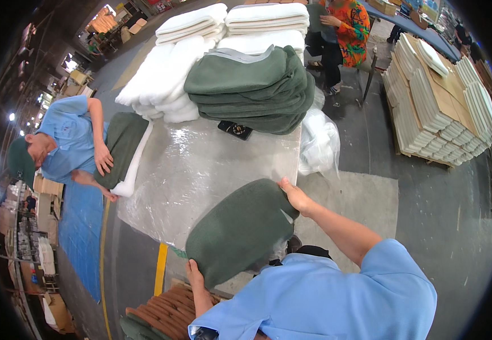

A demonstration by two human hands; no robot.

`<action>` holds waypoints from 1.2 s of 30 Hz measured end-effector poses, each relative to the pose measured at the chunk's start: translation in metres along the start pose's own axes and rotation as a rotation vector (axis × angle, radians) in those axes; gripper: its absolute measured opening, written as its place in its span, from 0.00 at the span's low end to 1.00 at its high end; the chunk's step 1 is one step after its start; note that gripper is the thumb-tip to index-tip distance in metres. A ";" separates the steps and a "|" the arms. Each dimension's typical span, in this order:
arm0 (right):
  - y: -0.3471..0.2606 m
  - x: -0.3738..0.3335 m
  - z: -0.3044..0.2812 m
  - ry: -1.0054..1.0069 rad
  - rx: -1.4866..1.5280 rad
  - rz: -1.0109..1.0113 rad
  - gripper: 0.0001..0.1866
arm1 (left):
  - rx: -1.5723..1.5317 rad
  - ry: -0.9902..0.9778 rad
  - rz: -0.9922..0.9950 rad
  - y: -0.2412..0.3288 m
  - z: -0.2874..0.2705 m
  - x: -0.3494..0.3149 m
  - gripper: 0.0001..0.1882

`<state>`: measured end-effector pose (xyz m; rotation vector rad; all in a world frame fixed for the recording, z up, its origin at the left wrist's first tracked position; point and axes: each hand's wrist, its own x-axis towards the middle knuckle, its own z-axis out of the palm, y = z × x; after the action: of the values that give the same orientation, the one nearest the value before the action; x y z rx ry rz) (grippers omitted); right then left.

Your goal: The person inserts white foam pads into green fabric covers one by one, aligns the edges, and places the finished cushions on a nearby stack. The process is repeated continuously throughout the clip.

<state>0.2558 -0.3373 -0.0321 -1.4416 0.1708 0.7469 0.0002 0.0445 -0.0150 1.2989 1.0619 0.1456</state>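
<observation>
Between my two hands is a dark green fabric cushion cover (240, 229), held over the near edge of the plastic-wrapped table (189, 164). My left hand (195, 276) grips its lower left corner. My right hand (295, 197) has hold of the far right end, with fingers curled over the edge. Whether a pad fills the cover cannot be seen. Beyond it on the table lies a stack of similar green covers (246, 85), with a black phone-like object (234, 130) at its foot. White foam pads (169, 68) are piled behind and left of that stack.
A co-worker at the table's left side handles a green cover (122, 141) on a white pad. Brown folded pieces (164, 311) lie near my left arm. Clear plastic bags (318, 139) hang at the table's right; a loaded pallet (427, 107) and another person are farther right.
</observation>
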 end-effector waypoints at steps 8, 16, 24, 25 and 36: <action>-0.039 -0.038 -0.016 -0.261 -0.085 0.079 0.46 | -0.114 -0.063 -0.214 0.032 -0.015 -0.027 0.27; -0.066 -0.049 -0.025 -0.427 0.046 -0.006 0.47 | -0.264 -0.059 -0.083 0.040 -0.040 -0.032 0.26; -0.061 -0.035 -0.002 -0.185 -0.114 -0.048 0.36 | -0.465 -0.274 0.076 0.029 -0.027 -0.057 0.28; -0.056 -0.032 0.002 -0.146 -0.088 -0.061 0.35 | -0.478 -0.317 0.138 0.026 -0.028 -0.055 0.30; -0.032 -0.001 -0.003 0.082 -0.062 -0.082 0.44 | -0.652 -0.462 0.085 0.039 -0.012 -0.093 0.36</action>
<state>0.2735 -0.3394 -0.0057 -1.5305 0.1515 0.6316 -0.0418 0.0078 0.0704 0.7292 0.4946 0.2208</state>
